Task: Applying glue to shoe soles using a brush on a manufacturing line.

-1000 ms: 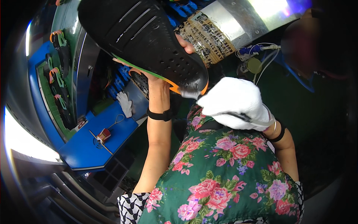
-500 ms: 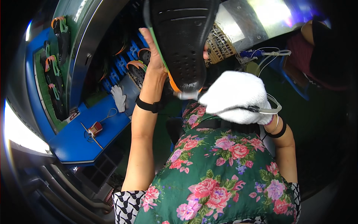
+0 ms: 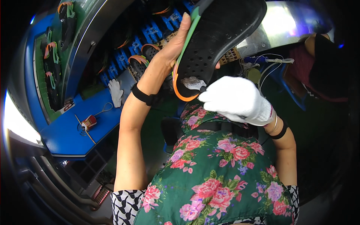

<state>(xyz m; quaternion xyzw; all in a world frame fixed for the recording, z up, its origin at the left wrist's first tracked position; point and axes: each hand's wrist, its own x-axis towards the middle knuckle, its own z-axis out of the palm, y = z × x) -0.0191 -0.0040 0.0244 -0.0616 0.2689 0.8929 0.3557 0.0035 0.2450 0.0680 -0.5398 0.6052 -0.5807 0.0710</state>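
Note:
A black shoe sole (image 3: 221, 35) with small round holes near its lower end is held up before me, tilted. Its rim runs green along the left and orange round the tip. My left hand (image 3: 176, 47), bare, grips the sole from behind, thumb along the green edge; fingertips show past the far side. My right hand (image 3: 234, 99) wears a white knitted glove and is closed on a small brush (image 3: 193, 83). The brush's pale, glossy head lies against the sole's inside near the orange tip. Most of its handle is hidden by the glove.
Blue racks (image 3: 152, 32) hold similar shoes (image 3: 138, 64) at the far left. More shoe pieces (image 3: 67, 24) lie on a green conveyor. On the blue table (image 3: 63, 138) are a white glove (image 3: 115, 92) and a red container (image 3: 89, 122). Another person (image 3: 318, 63) sits at right.
The sole has swung to tilt up and right, and my left hand has turned with it. The brush head has moved from the sole's tip onto its inner face.

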